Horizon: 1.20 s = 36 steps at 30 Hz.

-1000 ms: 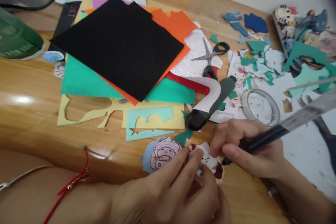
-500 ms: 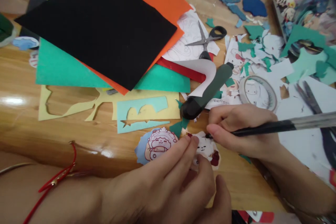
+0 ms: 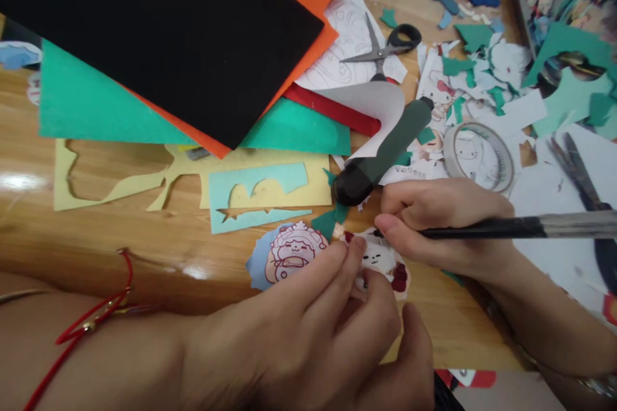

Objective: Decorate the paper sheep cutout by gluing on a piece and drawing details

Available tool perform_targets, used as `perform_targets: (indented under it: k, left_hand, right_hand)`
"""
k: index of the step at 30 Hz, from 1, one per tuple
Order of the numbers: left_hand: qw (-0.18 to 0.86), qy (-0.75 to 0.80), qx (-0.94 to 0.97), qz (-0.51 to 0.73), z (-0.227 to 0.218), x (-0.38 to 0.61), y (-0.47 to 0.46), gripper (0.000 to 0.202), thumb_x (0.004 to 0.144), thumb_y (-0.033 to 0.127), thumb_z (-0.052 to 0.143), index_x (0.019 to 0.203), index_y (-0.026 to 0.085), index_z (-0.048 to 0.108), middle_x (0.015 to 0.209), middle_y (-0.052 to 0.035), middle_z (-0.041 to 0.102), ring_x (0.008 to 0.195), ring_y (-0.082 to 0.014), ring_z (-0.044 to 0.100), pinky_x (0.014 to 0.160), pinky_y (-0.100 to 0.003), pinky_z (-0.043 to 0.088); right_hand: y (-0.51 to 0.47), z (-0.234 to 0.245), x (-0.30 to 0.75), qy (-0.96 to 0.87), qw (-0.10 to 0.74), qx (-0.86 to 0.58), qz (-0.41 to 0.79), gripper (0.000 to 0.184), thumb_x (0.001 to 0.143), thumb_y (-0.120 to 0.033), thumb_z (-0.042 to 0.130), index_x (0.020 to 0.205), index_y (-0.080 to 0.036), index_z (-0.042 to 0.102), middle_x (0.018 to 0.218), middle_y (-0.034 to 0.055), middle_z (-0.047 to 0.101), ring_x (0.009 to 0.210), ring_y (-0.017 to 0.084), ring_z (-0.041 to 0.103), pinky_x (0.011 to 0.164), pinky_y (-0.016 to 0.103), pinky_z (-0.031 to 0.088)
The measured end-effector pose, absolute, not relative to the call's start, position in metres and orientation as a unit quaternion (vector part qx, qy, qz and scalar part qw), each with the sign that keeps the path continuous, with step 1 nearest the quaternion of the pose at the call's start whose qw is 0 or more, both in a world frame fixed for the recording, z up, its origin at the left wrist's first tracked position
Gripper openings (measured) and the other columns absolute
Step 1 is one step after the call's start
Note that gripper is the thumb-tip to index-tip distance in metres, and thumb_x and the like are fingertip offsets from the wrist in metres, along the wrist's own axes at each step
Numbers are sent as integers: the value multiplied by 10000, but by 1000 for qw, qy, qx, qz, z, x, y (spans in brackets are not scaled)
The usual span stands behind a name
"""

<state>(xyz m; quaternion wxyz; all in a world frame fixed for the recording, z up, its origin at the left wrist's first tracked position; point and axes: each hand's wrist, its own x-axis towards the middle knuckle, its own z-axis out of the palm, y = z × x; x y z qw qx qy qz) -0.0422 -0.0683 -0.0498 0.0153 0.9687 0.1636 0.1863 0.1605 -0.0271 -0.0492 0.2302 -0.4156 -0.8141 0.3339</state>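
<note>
My left hand point(image 3: 308, 327) lies over a small white animal-face cutout point(image 3: 378, 258) with dark red parts, its fingertips holding the piece down on the wooden table. Those fingers cover part of the cutout. Pinched in my right hand point(image 3: 443, 225) is a long black pen point(image 3: 482, 230) with a greyish rear end. Its tip meets the top edge of the white cutout. Left of that, partly under my left fingers, lies a blue-backed cutout point(image 3: 295, 253) with a character drawn in red lines.
Behind my hands are a dark green cutter-like tool point(image 3: 385, 151), scissors point(image 3: 380, 51) and a tape roll point(image 3: 478, 157). Black point(image 3: 183, 38), orange and green felt sheets are stacked at left. Green and white scraps litter the right, near a second pair of scissors point(image 3: 576, 170).
The view has shifted slightly, so most things sit a little higher in it. Both hands keep nearly the same pose, with the pen tip still at the cutout's upper edge.
</note>
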Motion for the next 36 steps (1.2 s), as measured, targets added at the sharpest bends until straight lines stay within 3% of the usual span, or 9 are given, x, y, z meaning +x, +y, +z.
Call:
perform_targets:
  k: [10,14,25,36]
  left_hand:
    - [-2,124,975,184,-56,-43,-64,350,874,138,372,1177,210,530,1078,-47,606,1001,-236,603,918,-419,499]
    - [-13,110,977,182,-56,-46,-63,345,871,166,389,1185,203,527,1081,-50,600,976,-215,607,941,-413,493]
    - [-8,122,976,179,-57,-44,-65,318,870,297,462,1166,205,531,1008,-35,603,928,-212,607,945,-427,492]
    - [-30,73,985,157,-54,-49,-60,358,890,300,417,1213,181,515,1055,-45,603,916,-205,610,957,-404,496]
  right_hand:
    - [-32,-51,162,-831,206,-419,304,368,899,-206,507,541,-184,427,533,-14,428,479,72,370,434,255,266]
    - [-32,-51,163,-837,200,-411,303,378,912,-219,497,539,-181,448,535,-18,428,476,64,374,429,251,258]
    - [-32,-50,163,-822,200,-429,317,375,888,-199,514,527,-180,412,508,-18,381,453,70,354,422,250,264]
    - [-30,-48,162,-821,198,-420,332,385,851,-132,498,539,-176,277,503,-30,267,448,73,257,456,251,280]
